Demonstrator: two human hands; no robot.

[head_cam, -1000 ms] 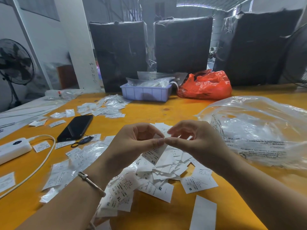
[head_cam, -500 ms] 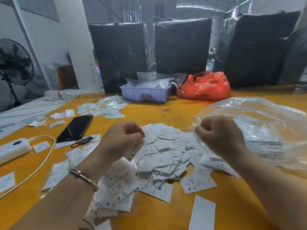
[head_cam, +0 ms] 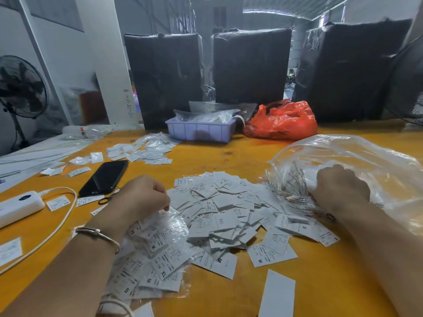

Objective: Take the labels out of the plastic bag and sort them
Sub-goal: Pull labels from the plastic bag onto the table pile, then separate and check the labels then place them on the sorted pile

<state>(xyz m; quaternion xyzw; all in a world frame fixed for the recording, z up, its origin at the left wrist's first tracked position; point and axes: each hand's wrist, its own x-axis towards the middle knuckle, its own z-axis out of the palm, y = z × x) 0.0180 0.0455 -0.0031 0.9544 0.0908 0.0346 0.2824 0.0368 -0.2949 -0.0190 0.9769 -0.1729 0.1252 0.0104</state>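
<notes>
Left hand (head_cam: 143,197): fingers curled, pinching the crinkled edge of a small clear plastic bag (head_cam: 170,227) that lies under and in front of its wrist, packed with size labels. Wrist carries a thin metal bangle (head_cam: 98,234).
Right hand (head_cam: 341,191): fist-like, fingers curled into the mouth of a large clear plastic bag (head_cam: 357,165) spreading beyond and right of it.
Between the hands: loose heap of white size labels (head_cam: 226,213) marked S, M, XL, XXL on the orange table (head_cam: 229,156).
Beyond the left hand: black phone (head_cam: 104,177); further left, white power bank (head_cam: 19,205) with cable.
Far beyond both hands: lilac tray (head_cam: 200,131), red plastic bag (head_cam: 281,121).
</notes>
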